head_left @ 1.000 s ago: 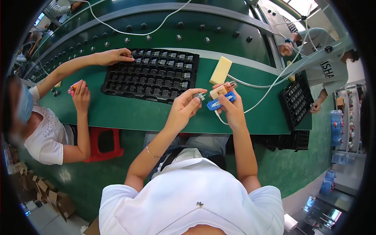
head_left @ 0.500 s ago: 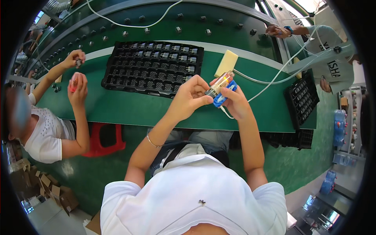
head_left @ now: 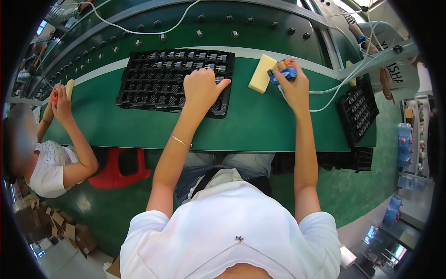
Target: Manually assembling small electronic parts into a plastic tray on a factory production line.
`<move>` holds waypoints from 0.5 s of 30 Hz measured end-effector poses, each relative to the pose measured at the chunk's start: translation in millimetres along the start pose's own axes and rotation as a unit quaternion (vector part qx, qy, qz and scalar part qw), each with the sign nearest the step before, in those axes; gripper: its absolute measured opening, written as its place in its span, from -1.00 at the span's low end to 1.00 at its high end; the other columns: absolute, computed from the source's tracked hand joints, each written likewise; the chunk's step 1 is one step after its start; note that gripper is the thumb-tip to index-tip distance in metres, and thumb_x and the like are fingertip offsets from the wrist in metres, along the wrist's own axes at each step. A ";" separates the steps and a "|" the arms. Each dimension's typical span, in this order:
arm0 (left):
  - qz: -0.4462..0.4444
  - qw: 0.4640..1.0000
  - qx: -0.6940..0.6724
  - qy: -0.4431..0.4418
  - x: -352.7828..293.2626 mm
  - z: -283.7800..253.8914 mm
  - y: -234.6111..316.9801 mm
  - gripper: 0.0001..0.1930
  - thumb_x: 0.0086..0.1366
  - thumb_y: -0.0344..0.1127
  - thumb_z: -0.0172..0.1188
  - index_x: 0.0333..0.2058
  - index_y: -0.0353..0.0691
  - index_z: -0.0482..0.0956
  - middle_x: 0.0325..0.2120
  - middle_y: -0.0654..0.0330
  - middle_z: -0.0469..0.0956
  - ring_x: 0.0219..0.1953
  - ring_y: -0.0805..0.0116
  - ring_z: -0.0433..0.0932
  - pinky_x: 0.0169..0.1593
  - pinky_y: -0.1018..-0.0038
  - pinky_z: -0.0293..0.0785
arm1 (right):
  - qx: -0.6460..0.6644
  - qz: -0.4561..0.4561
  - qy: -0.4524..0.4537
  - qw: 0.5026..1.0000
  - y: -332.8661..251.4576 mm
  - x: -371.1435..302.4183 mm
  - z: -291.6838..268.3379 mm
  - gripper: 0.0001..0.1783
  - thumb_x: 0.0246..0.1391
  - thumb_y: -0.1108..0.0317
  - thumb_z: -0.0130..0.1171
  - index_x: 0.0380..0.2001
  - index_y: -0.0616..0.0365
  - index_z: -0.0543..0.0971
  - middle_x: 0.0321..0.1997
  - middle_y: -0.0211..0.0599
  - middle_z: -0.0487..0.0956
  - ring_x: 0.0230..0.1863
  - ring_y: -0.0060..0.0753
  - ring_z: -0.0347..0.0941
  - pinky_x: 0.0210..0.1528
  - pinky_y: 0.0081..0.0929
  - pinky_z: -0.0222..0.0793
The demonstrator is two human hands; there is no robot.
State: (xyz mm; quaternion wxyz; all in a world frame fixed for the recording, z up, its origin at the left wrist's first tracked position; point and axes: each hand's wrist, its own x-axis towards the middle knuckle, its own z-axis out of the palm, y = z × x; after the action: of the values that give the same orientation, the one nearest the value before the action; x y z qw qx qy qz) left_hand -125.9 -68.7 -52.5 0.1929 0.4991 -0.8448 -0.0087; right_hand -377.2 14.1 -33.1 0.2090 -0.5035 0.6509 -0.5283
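Observation:
Over the right part of a black moulded tray (head_left: 160,109) my left hand (head_left: 201,88) is curled, knuckles up and thumb stuck out to the right. Its fingertips are hidden, so whatever they hold cannot be made out. In the tray sit rows of small dark plug-like parts (head_left: 193,55), mostly along the far rows. My right hand (head_left: 297,90) grips a blue handheld device (head_left: 290,73) with a clear and orange top, slightly blurred. Just left of it lies a pale yellow block (head_left: 261,74) on the green table (head_left: 260,125).
Beyond the table, small dark parts stand in rows on a green conveyor belt (head_left: 213,25). A second black tray (head_left: 357,109) rests at the right edge. White cables (head_left: 332,90) run past my right hand. Co-workers are at the left (head_left: 51,162) and far right (head_left: 388,69).
My hands have parted: the left moved left over the tray, the right lifted away to the upper right with the blue device. The belt parts shifted. The left co-worker's hands came together.

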 end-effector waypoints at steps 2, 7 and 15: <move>-0.014 0.999 -0.025 -0.017 0.9 0.1 0.0 -0.54 0.13 0.08 0.36 -0.56 -0.26 0.57 -0.55 0.09 0.58 -0.46 0.06 0.60 -0.36 0.20 0.49 | -0.107 -0.039 0.006 0.993 2.1 0.3 6.2 -0.49 0.01 0.21 0.40 -0.05 0.35 0.56 -0.37 -0.27 0.61 -0.43 -0.50 0.49 -0.33 -0.54 0.46; -0.056 0.996 -0.069 -0.029 -0.4 -1.3 -7.4 -0.59 0.15 0.04 0.34 -0.51 -0.26 0.66 -0.54 0.08 0.63 -0.41 0.08 0.64 -0.33 0.22 0.53 | -0.161 -0.047 0.025 0.985 7.2 2.0 22.6 -0.49 -0.06 0.20 0.43 -0.11 0.34 0.59 -0.38 -0.21 0.61 -0.43 -0.45 0.52 -0.30 -0.49 0.47; -0.058 0.995 -0.055 -0.056 5.7 0.1 -2.8 -0.62 0.11 0.01 0.35 -0.49 -0.26 0.67 -0.52 0.06 0.63 -0.41 0.06 0.63 -0.32 0.23 0.53 | -0.173 -0.047 0.056 0.982 14.0 -0.2 29.9 -0.54 -0.05 0.20 0.42 -0.14 0.29 0.62 -0.39 -0.23 0.60 -0.43 -0.41 0.53 -0.32 -0.46 0.47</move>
State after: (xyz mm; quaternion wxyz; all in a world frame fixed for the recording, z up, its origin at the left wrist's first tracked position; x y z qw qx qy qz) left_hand -126.0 -74.9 -51.3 0.1715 0.5344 -0.8222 -0.0947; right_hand -359.1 -0.9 -56.3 0.0570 -0.5313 0.7189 -0.4446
